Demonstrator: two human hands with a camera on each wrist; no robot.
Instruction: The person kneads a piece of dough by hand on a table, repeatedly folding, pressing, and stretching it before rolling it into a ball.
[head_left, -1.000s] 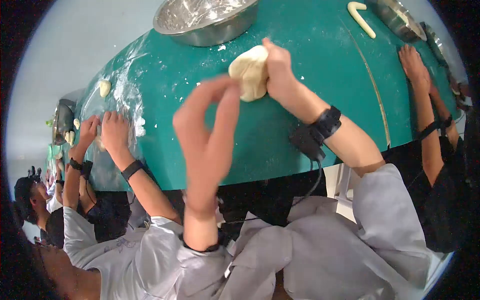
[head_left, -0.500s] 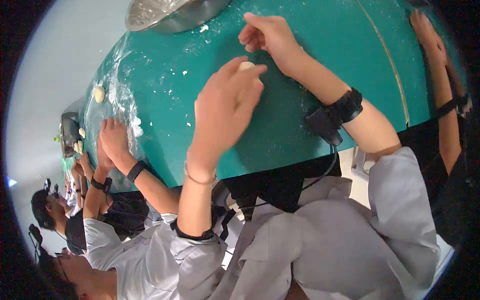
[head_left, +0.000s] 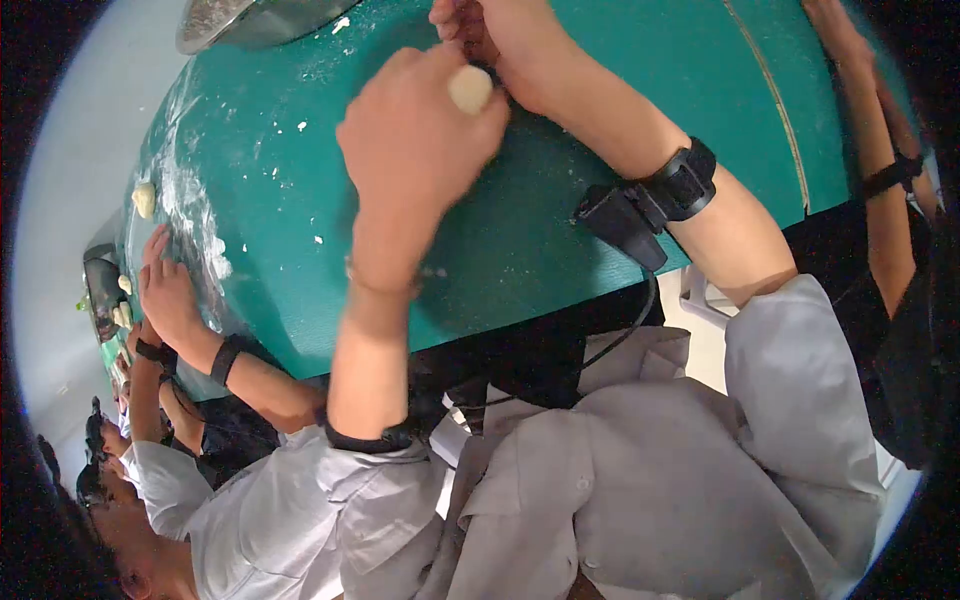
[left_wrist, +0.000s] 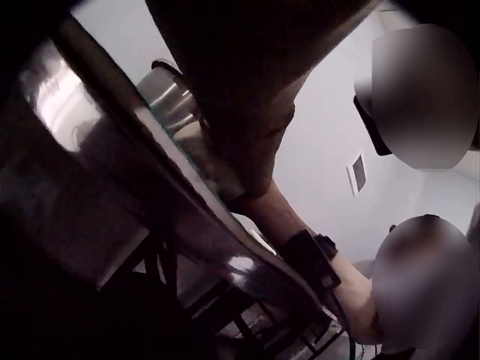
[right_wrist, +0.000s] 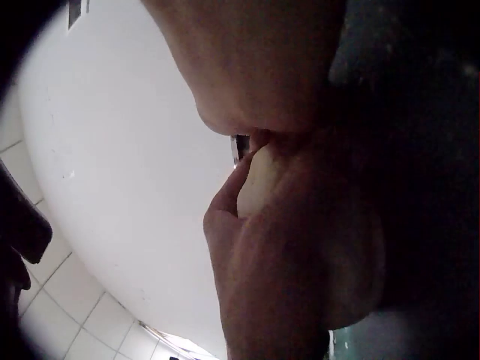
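Observation:
My left hand [head_left: 415, 150] grips a lump of pale dough, its fingers wrapped round it. A rounded bulge of the dough [head_left: 470, 91] pokes out between thumb and forefinger. In the right wrist view the same dough [right_wrist: 257, 182] shows between the left thumb and the hand, with the other hand close above it. My right hand [head_left: 515, 50] is right beside the left, near the top edge of the head view, fingers curled inward. I cannot tell whether its fingertips pinch the dough. In the left wrist view the hand is dark and its fingers are hidden.
A metal basin [head_left: 225, 22] stands at the far edge of the green table [head_left: 560, 220]. Flour and crumbs dust the left side, near a small dough piece [head_left: 145, 200]. Neighbours' hands work at both sides; one hand [head_left: 172, 295] rests at the left edge.
The flattened dough seen in my right hand is now a rounded lump in my left. Both hands have come together and shifted up in the head view, whose framing has also moved.

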